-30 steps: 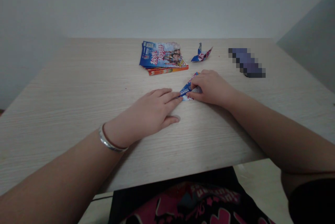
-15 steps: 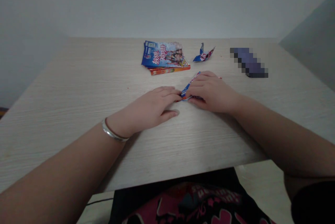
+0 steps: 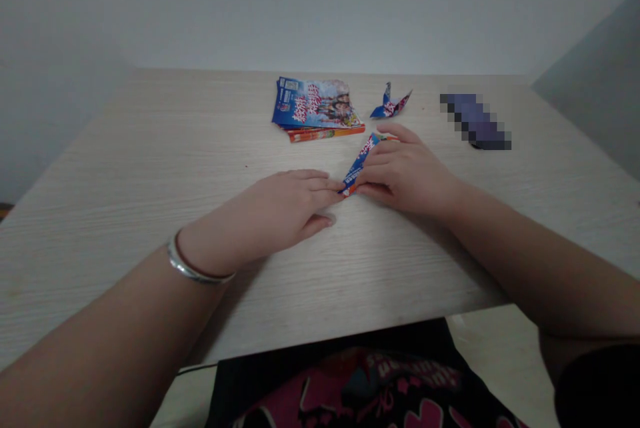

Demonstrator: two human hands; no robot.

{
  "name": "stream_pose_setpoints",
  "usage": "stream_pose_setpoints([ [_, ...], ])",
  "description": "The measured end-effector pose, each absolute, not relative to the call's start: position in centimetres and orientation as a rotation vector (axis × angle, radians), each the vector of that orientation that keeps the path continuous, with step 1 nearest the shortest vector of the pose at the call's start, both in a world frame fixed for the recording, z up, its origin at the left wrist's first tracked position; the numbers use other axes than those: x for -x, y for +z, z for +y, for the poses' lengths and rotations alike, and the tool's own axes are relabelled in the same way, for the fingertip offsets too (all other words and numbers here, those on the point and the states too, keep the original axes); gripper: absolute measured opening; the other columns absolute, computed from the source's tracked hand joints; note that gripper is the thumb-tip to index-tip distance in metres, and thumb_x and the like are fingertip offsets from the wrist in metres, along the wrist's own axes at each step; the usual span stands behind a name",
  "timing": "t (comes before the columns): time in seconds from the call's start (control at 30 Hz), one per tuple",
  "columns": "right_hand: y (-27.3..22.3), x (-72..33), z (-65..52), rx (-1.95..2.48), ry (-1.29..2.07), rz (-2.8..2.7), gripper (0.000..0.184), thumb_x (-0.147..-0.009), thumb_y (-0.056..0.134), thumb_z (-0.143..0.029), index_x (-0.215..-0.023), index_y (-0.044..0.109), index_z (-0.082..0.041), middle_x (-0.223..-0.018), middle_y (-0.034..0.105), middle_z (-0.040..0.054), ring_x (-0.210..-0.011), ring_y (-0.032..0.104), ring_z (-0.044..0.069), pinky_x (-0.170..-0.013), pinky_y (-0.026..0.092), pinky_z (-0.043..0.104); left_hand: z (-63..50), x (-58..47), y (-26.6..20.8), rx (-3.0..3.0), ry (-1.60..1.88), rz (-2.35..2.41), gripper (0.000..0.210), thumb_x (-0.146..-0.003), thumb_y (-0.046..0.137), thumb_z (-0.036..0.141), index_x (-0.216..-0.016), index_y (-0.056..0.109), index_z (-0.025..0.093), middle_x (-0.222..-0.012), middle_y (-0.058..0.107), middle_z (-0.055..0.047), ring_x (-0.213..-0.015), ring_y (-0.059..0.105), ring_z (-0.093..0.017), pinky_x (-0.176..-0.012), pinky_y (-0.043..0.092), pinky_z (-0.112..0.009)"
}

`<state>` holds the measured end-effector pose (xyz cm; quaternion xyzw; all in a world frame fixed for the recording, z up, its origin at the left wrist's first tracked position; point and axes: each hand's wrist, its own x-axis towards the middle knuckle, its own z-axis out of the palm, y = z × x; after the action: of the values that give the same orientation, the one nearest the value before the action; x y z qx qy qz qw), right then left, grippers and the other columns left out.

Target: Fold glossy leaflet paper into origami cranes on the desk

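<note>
A folded piece of printed paper [image 3: 358, 165], blue and orange with white lettering, lies on the table between my hands. My right hand [image 3: 413, 171] grips its right side, with the thumb at the near edge and the index finger raised at the top. Part of the paper is hidden under those fingers. My left hand [image 3: 280, 211] lies flat with fingers stretched out, its index fingertip touching the paper's lower left corner. Just beyond stands a folded paper crane [image 3: 391, 107] in the same blue, white and red print.
Behind my hands is a stack of printed leaflets [image 3: 320, 105] with an orange edge below. A pixelated dark purple object [image 3: 475, 120] rests at the back right. The pale wooden table [image 3: 150, 141] meets a wall at its far edge.
My left hand has drawn slightly left. More of the paper's printed face shows now, and my right index finger has lifted away from the other fingers.
</note>
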<state>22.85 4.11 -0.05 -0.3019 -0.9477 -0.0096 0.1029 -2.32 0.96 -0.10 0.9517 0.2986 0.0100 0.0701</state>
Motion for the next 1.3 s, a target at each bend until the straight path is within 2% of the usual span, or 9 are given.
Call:
stream_pose_setpoints([
  [0.07, -0.3, -22.3, 4.0, 0.977, -0.100, -2.771, 0.029, -0.097, 0.053, -0.029, -0.091, 0.080, -0.024, -0.086, 0.078, 0.0041, -0.093, 0.063, 0.024, -0.114, 0.023, 0.050, 1.0, 2.3, -0.1, -2.849, 0.057, 0.893, 0.041, -0.104, 0.054, 0.033, -0.140, 0.063, 0.015, -0.145, 0.064, -0.010, -0.138, 0.056, -0.024, -0.123, 0.037, -0.040],
  [0.17, -0.9, -21.8, 4.2, 1.098, -0.106, -2.735, 0.027, -0.095, 0.056, -0.031, -0.085, 0.079, -0.022, -0.083, 0.076, 0.0057, -0.093, 0.062, 0.025, -0.113, 0.025, 0.048, 1.1, 2.3, 0.0, -2.811, 0.058, 0.892, 0.039, -0.104, 0.053, 0.033, -0.137, 0.064, 0.016, -0.142, 0.066, -0.010, -0.136, 0.057, -0.023, -0.122, 0.038, -0.039],
  [0.3, -1.8, -21.5, 4.5, 1.152, -0.088, -2.705, 0.026, -0.094, 0.057, -0.035, -0.084, 0.077, -0.021, -0.083, 0.075, 0.0056, -0.093, 0.061, 0.025, -0.113, 0.025, 0.047, 1.1, 2.2, 0.2, -2.771, 0.061, 0.957, 0.039, -0.104, 0.053, 0.035, -0.137, 0.063, 0.015, -0.137, 0.068, -0.012, -0.126, 0.063, -0.024, -0.113, 0.046, -0.039],
  [0.47, -2.2, -21.4, 4.8, 1.159, -0.026, -2.679, 0.025, -0.093, 0.060, -0.039, -0.083, 0.075, -0.021, -0.081, 0.073, 0.0051, -0.092, 0.060, 0.025, -0.112, 0.027, 0.046, 1.2, 2.3, -0.1, -2.860, 0.078, 0.890, 0.039, -0.105, 0.052, 0.032, -0.139, 0.063, 0.018, -0.139, 0.068, -0.008, -0.131, 0.060, -0.023, -0.119, 0.041, -0.039],
  [0.6, -2.3, -21.1, 5.0, 1.177, 0.024, -2.665, 0.024, -0.091, 0.063, -0.039, -0.081, 0.075, -0.020, -0.078, 0.072, 0.0055, -0.090, 0.059, 0.025, -0.109, 0.031, 0.044, 1.2, 2.4, -0.6, -2.938, 0.100, 0.881, 0.040, -0.105, 0.052, 0.034, -0.139, 0.063, 0.017, -0.140, 0.067, -0.009, -0.128, 0.061, -0.024, -0.116, 0.044, -0.041],
  [0.73, -2.3, -20.9, 4.9, 1.213, 0.045, -2.655, 0.023, -0.090, 0.063, -0.038, -0.084, 0.075, -0.019, -0.083, 0.073, 0.0071, -0.091, 0.058, 0.025, -0.103, 0.034, 0.042, 1.2, 2.5, -0.6, -2.967, 0.094, 0.864, 0.040, -0.105, 0.051, 0.033, -0.139, 0.063, 0.016, -0.139, 0.068, -0.010, -0.128, 0.061, -0.025, -0.115, 0.044, -0.040],
  [0.93, -2.6, -21.0, 5.0, 1.213, 0.060, -2.651, 0.025, -0.090, 0.062, -0.040, -0.084, 0.075, -0.020, -0.083, 0.074, 0.0071, -0.091, 0.057, 0.025, -0.101, 0.033, 0.042, 1.1, 2.4, -0.4, -2.933, 0.109, 0.893, 0.036, -0.106, 0.049, 0.031, -0.133, 0.067, 0.017, -0.132, 0.072, -0.010, -0.121, 0.066, -0.023, -0.111, 0.048, -0.039],
  [1.17, -2.4, -20.8, 4.7, 1.206, -0.023, -2.666, 0.025, -0.091, 0.061, -0.038, -0.085, 0.077, -0.019, -0.083, 0.075, 0.0078, -0.093, 0.059, 0.026, -0.108, 0.029, 0.045, 1.1, 2.5, -0.5, -2.941, 0.065, 0.898, 0.036, -0.105, 0.051, 0.030, -0.134, 0.066, 0.016, -0.133, 0.071, -0.010, -0.125, 0.065, -0.025, -0.113, 0.045, -0.041],
  [1.3, -2.0, -20.6, 4.6, 1.265, -0.104, -2.686, 0.031, -0.093, 0.058, -0.040, -0.085, 0.078, -0.017, -0.081, 0.075, 0.0100, -0.090, 0.061, 0.026, -0.107, 0.030, 0.045, 1.1, 2.4, -0.4, -2.961, 0.056, 0.906, 0.037, -0.105, 0.052, 0.034, -0.134, 0.064, 0.015, -0.134, 0.069, -0.012, -0.124, 0.064, -0.026, -0.111, 0.047, -0.041],
])
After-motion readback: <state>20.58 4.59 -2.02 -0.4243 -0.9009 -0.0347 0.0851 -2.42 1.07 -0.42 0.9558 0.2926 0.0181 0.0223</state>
